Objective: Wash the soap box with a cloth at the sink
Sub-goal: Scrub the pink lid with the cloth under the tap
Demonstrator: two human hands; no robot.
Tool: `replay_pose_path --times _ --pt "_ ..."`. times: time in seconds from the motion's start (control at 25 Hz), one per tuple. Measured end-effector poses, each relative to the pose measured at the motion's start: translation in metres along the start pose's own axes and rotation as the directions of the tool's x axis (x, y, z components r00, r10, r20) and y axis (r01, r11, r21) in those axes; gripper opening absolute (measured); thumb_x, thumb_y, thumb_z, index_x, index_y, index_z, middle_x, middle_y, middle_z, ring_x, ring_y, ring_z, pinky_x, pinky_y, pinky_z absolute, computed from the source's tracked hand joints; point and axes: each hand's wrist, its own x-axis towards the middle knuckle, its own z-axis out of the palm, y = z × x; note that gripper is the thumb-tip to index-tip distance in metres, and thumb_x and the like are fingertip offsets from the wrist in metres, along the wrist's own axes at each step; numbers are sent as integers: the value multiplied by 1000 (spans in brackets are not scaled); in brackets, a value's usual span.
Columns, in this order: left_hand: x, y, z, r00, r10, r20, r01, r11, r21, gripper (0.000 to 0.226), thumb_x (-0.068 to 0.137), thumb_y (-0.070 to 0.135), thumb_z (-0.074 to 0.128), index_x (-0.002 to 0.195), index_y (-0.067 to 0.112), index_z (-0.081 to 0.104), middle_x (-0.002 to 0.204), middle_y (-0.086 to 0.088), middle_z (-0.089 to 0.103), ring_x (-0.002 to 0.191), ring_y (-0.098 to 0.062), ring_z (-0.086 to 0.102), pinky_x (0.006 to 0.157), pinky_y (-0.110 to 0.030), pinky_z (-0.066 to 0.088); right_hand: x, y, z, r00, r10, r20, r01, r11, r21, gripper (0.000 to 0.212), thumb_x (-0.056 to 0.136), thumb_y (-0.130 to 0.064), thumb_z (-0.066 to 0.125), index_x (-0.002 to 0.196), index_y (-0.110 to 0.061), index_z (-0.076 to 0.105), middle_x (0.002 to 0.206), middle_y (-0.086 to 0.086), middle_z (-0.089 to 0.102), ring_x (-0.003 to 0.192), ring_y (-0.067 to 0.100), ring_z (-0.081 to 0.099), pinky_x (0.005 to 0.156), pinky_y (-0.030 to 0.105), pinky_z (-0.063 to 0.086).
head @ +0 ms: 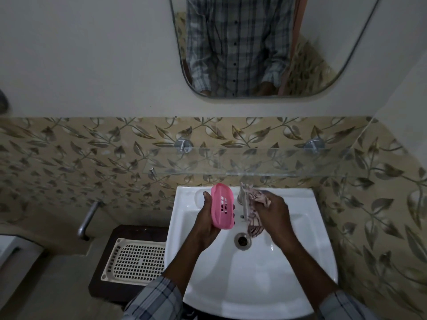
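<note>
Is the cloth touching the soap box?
No, the left hand holds the pink soap box apart from the cloth gripped in the right hand.

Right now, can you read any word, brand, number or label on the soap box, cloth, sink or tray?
None readable. The pink soap box in the left hand, the cloth in the right hand, the white sink and the cream tray bear no visible lettering.

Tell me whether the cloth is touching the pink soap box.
Apart. Head view shows the tap between the cloth in the right hand and the soap box in the left hand.
</note>
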Motion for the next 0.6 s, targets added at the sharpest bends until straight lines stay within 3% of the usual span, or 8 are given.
replay_pose_path --times 0.12,0.24,0.32,0.4,0.44,0.48,0.56,0.6 --pt "-3 -6 14 995 36 90 -45 994 100 64 95 59 41 134 12 59 127 -20 66 116 -34 64 94 -44 55 3 -24 25 988 -146 42 151 975 -163 36 87 -4 64 121 -13 68 114 9 71 106 25 65 87 28 50" --pt "3 4 25 996 83 9 -84 990 114 53 99 47 45 132 7 60 129 -22 65 120 -34 63 101 -43 53 -26 -30 49 933 -328 147 357 891 -279 63 81 6 66 140 -12 53 130 14 57 117 29 57 94 36 53" --pt "5 13 21 999 46 -23 -45 997 57 63 93 52 50 132 3 57 114 -22 71 105 -33 69 92 -42 58 -45 -15 43 804 -526 277 587 777 -229 73 70 18 68 136 -11 57 129 15 60 112 33 60 86 38 59" --pt "8 15 5 999 35 -30 -34 999 22 71 88 56 49 135 2 52 109 -24 70 97 -33 69 84 -43 60 -52 -2 22 666 -619 416 730 656 -192 63 72 15 70 129 -9 64 121 15 66 102 34 65 76 40 60" --pt "6 16 -1 1000 21 -17 -21 1000 -9 71 88 56 47 136 3 51 109 -25 69 97 -34 68 83 -44 60 -47 1 11 657 -617 433 735 652 -186 52 76 11 66 124 -8 68 116 14 68 98 31 66 74 39 60" --pt "6 14 -5 1000 -2 7 2 999 -48 69 89 55 46 135 4 52 111 -25 70 98 -35 68 83 -46 60 -38 1 2 695 -605 390 704 683 -195 43 79 7 60 119 -6 70 110 14 69 94 28 66 73 37 59" --pt "4 13 -7 997 -26 75 32 997 -71 63 92 55 46 130 7 60 115 -25 69 100 -37 67 83 -48 59 -17 -8 -6 789 -561 251 614 741 -272 49 73 6 56 119 -4 69 104 16 67 94 30 64 73 36 58" --pt "3 11 -6 994 -23 108 31 997 -71 60 93 54 45 127 9 64 118 -24 69 102 -37 67 84 -49 59 -10 -16 -4 797 -546 257 603 735 -310 58 69 8 61 125 -7 66 105 16 64 95 31 63 72 34 57"
